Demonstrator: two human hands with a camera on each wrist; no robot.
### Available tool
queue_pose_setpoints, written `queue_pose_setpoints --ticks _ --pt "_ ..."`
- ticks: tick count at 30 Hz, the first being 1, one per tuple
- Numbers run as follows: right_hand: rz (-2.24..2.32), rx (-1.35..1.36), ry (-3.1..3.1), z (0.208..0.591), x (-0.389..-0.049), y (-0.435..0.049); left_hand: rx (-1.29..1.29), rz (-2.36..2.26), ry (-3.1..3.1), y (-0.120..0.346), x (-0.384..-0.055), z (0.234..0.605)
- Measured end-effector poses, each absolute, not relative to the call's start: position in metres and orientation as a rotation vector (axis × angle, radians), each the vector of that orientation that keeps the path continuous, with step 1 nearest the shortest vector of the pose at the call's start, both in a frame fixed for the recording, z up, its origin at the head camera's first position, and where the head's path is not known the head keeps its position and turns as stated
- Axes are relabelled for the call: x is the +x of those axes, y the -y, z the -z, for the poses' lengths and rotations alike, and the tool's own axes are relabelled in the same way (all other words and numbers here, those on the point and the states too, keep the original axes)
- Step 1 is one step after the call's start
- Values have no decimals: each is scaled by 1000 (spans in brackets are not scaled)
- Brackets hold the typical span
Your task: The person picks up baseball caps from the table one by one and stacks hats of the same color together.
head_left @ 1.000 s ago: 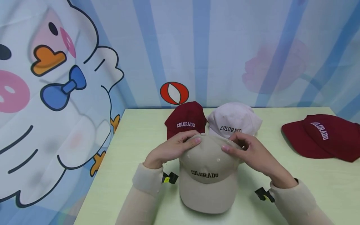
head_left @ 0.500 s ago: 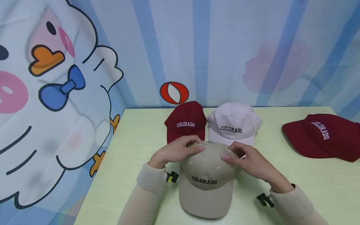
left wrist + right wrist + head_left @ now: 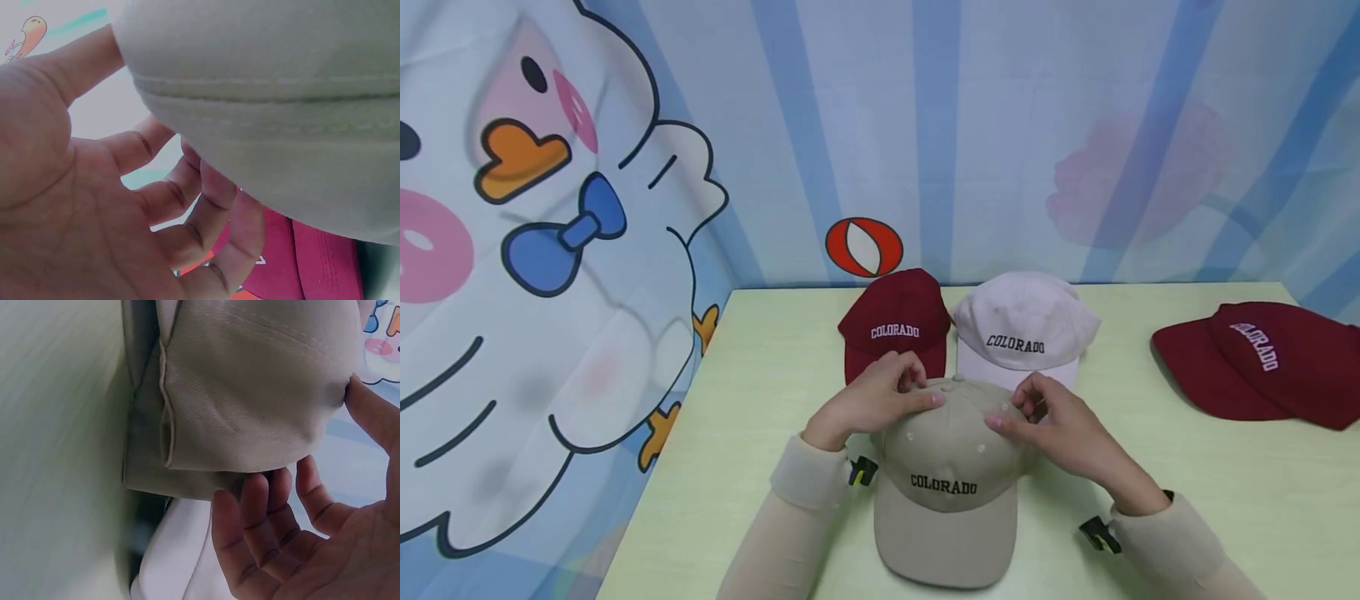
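A beige baseball cap [image 3: 951,446] lettered COLORADO lies in the middle of the table in the head view, brim toward me. My left hand [image 3: 880,396] holds the crown's upper left, thumb on the front and fingers behind. On the upper right, my right hand [image 3: 1063,425] holds the crown the same way. In the right wrist view, the thumb dents the cap cloth [image 3: 262,394] and the fingers bend at its back edge. The left wrist view has the left fingers [image 3: 181,194] curled along the cap's edge, some tips hidden.
Just behind the beige cap stand a dark red cap [image 3: 895,321] and a white cap [image 3: 1026,325], side by side. Another dark red cap [image 3: 1258,362] lies at the far right of the pale green table [image 3: 760,342]. A printed cloth backdrop [image 3: 880,125] rises behind.
Both hands have brought the beige cap a little toward me and down, baring more of the white cap. Lately the fingers behind the crown have risen slightly. The other caps stay put.
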State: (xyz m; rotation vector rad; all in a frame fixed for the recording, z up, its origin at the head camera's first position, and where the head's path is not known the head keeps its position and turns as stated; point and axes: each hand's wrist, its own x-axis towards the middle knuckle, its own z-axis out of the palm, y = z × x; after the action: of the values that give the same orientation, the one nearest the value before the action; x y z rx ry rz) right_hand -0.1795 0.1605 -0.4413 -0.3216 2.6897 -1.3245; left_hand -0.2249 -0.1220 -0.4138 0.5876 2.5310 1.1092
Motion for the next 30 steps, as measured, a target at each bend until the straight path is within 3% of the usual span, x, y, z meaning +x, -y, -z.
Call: queue_pose_setpoints --ticks 15,30 --pt "1327 -276 -2702 436 -176 -162 629 -1168 -2703 98 -206 396" --pt "1275 -177 -2768 428 -171 -206 929 -1080 -2624 13 -161 383"
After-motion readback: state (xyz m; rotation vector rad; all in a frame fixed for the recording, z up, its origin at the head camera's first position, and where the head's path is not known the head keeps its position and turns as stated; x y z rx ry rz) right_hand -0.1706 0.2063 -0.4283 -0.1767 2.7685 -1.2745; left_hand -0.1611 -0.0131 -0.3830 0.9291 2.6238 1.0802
